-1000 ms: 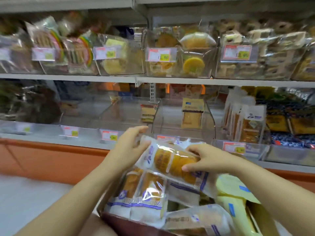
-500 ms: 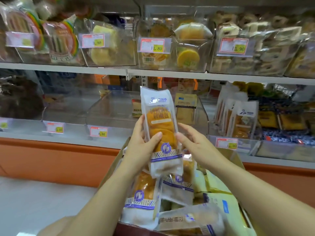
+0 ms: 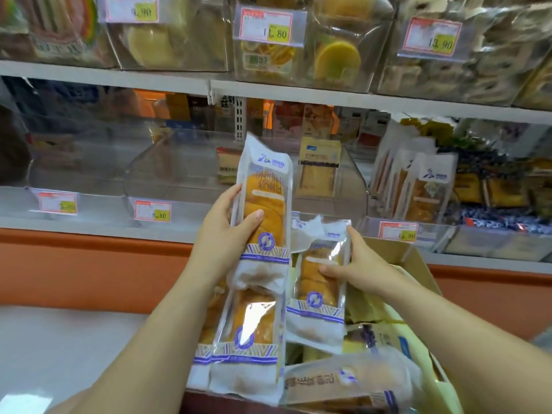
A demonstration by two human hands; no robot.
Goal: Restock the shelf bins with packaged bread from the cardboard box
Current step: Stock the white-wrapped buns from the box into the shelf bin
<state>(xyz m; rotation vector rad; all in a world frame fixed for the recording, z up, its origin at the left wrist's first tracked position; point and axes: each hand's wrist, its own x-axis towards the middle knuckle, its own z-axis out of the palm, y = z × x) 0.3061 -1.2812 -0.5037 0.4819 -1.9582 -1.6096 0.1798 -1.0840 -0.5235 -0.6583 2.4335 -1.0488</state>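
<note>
Fingers (image 3: 254, 217) of the left hand (image 3: 221, 234) curl round an upright white-and-clear plastic bread pack (image 3: 266, 186), frame centre; the right hand (image 3: 360, 264) grips a second pack (image 3: 315, 294) over the brown cardboard box (image 3: 410, 259).

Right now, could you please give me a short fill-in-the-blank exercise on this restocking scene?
1. The left hand holds the left pack ____ than the right hand holds the right pack.
2. Each hand holds ____ pack.
3. The tag nearest the left hand reads ____.
Missing words: higher; one; 8.80.
</note>
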